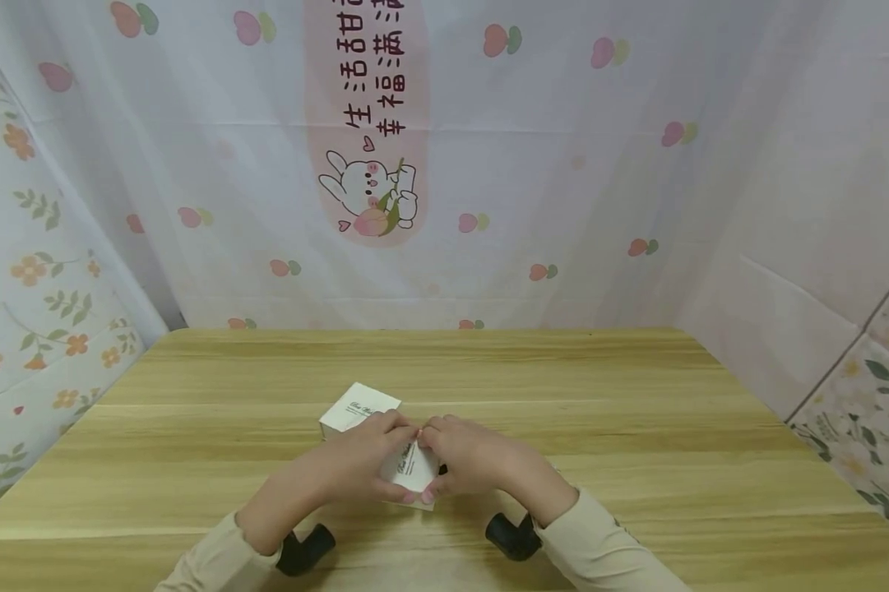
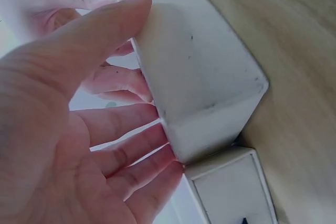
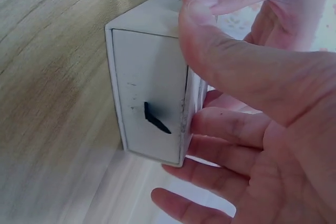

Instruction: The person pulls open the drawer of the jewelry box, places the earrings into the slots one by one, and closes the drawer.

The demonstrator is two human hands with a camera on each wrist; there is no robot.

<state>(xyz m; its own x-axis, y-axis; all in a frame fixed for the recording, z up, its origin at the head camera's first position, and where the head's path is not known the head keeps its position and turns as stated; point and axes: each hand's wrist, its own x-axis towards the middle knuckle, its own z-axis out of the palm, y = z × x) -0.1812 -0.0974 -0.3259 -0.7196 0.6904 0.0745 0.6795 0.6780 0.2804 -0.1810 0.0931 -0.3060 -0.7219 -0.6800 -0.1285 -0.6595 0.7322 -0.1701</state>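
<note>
A small white drawer-type gift box (image 1: 418, 464) with dark script on its top sits between my two hands on the table. My left hand (image 1: 355, 460) grips its left side, with the thumb along the near edge and the fingers toward the far edge. On the other side my right hand (image 1: 477, 454) holds it the same way, and the two thumbs meet at the front. A short black ribbon pull (image 3: 153, 119) sticks out of the box's end in the right wrist view. Behind to the left lies a second white box (image 1: 354, 407), touching or nearly touching the first.
The wooden table (image 1: 562, 386) reaches back to a white curtain (image 1: 562, 164) printed with hearts and a rabbit. Floral cloth (image 1: 37, 329) hangs on the left. A black wrist mount (image 1: 307, 549) shows under the left forearm, and another (image 1: 513, 536) under the right.
</note>
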